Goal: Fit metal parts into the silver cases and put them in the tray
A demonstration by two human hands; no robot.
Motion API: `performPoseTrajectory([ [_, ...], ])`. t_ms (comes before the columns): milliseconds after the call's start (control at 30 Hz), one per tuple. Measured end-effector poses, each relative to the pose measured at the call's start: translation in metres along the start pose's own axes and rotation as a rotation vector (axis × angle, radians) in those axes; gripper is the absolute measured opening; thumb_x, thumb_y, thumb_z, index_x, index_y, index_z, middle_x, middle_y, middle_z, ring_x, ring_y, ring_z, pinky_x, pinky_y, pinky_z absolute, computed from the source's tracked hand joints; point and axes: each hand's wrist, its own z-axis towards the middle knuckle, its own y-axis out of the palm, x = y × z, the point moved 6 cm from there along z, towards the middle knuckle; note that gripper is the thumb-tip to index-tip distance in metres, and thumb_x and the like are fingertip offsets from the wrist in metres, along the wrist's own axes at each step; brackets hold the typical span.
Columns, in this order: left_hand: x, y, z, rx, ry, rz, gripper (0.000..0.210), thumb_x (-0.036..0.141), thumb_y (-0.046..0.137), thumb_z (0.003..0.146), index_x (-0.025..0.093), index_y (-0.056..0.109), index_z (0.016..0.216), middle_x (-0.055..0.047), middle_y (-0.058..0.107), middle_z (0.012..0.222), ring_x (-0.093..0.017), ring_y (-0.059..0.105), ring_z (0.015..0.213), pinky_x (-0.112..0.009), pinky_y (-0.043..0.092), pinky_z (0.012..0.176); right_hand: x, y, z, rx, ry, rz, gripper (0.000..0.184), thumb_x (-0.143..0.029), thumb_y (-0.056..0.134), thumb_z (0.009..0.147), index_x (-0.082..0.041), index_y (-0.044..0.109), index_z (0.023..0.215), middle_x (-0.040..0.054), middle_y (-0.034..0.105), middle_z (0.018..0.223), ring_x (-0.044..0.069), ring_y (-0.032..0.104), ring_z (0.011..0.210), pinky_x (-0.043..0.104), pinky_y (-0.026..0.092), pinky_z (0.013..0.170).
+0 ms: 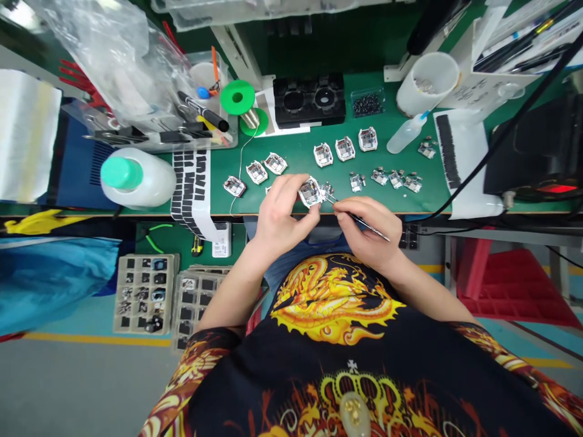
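Between the thumb and fingers of my left hand [286, 209] is a white watch-shaped case [310, 192] with small electronics inside. My right hand [371, 230] pinches thin metal tweezers [367, 226], their tip pointing left at a small circuit board [326, 191] beside the case. Whether the tips grip that board is too small to tell. Similar cases lie on the green mat: a group at the left [257, 172] and a row behind my hands [345, 149]. Several loose circuit boards [396, 178] lie to the right, with one [357, 181] nearer my right hand.
A green solder wire spool [237, 98], a black two-well fixture [310, 100] and a tray of tiny black parts [367, 104] stand at the back. On the right are a squeeze bottle [406, 133] and a white cup [427, 84]; at left, a white bottle [146, 179]. A black cable [501, 136] crosses the right side.
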Motion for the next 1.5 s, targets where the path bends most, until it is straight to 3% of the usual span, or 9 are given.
performPoseTrajectory([
  [400, -0.001, 0.004, -0.004, -0.046, 0.014, -0.005, 0.047, 0.026, 0.07, 0.098, 0.022, 0.06, 0.143, -0.012, 0.073, 0.133, -0.027, 0.069, 0.125, -0.044, 0.062, 0.104, 0.005, 0.002, -0.004, 0.026, 0.056, 0.008, 0.014, -0.023, 0.072, 0.102, -0.028, 0.081, 0.112, 0.0024, 0.086, 0.102, 0.021, 0.082, 0.092, 0.04, 0.069, 0.086],
  [967, 0.0, 0.006, -0.006, -0.061, 0.044, 0.019, 0.044, 0.025, 0.069, 0.1, 0.02, 0.06, 0.143, -0.013, 0.073, 0.134, -0.027, 0.071, 0.126, -0.044, 0.063, 0.105, 0.005, 0.003, -0.006, 0.023, 0.036, 0.015, 0.018, -0.018, 0.073, 0.101, -0.027, 0.081, 0.114, 0.0028, 0.087, 0.103, 0.02, 0.083, 0.092, 0.038, 0.068, 0.086],
  [1267, 0.001, 0.005, -0.011, 0.006, 0.281, 0.075, 0.049, 0.025, 0.072, 0.098, 0.018, 0.057, 0.145, -0.014, 0.077, 0.131, -0.027, 0.075, 0.123, -0.043, 0.063, 0.107, 0.006, 0.002, -0.006, 0.023, 0.081, 0.025, 0.012, -0.023, 0.073, 0.102, -0.027, 0.082, 0.108, 0.0022, 0.086, 0.098, 0.019, 0.082, 0.087, 0.036, 0.067, 0.081],
  [1500, 0.005, 0.004, -0.011, 0.003, 0.353, 0.12, 0.048, 0.019, 0.071, 0.098, 0.016, 0.058, 0.144, -0.015, 0.078, 0.128, -0.028, 0.077, 0.122, -0.041, 0.065, 0.105, -0.001, 0.007, -0.007, -0.037, -0.025, -0.025, 0.017, -0.018, 0.073, 0.101, -0.027, 0.081, 0.114, 0.0031, 0.086, 0.1, 0.02, 0.082, 0.088, 0.036, 0.066, 0.082],
])
